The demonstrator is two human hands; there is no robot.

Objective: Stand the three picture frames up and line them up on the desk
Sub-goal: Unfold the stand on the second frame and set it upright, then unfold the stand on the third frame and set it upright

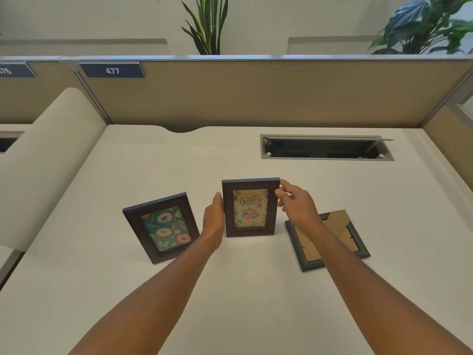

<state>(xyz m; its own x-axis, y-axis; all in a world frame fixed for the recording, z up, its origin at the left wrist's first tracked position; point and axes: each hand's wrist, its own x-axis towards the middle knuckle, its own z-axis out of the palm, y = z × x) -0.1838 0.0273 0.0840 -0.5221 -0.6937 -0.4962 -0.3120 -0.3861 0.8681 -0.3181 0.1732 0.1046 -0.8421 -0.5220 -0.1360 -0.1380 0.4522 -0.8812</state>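
Three dark wooden picture frames are on the cream desk. The doughnut-picture frame stands upright at the left, turned slightly. In the middle, the birthday-picture frame stands upright with its bottom edge on the desk. My left hand presses against its left side, and my right hand pinches its upper right corner. The third frame lies face down at the right, its brown cardboard back and stand showing, partly hidden by my right forearm.
An open cable tray is sunk into the desk at the back right. A tan partition with a label reading 477 closes off the back. Plants rise behind it. A cream rounded divider borders the left side.
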